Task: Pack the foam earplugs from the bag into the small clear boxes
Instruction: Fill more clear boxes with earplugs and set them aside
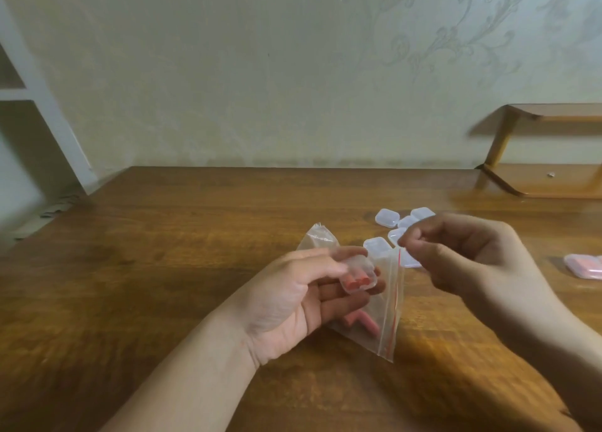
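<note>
My left hand (293, 296) holds a small clear box (456, 273) between thumb and fingers; orange foam earplugs show inside it. Under that hand lies the clear zip bag (387, 304) with a red seal strip, and a few orange earplugs (361, 322) remain inside the bag. My right hand (469, 255) pinches the bag's top edge near the seal, fingers curled. Several empty clear boxes (387, 217) sit on the table just beyond both hands.
A filled clear box with pink-orange contents (584, 266) lies at the right edge of the wooden table (163, 252). A small wooden shelf (547, 157) stands at the back right, against the wall.
</note>
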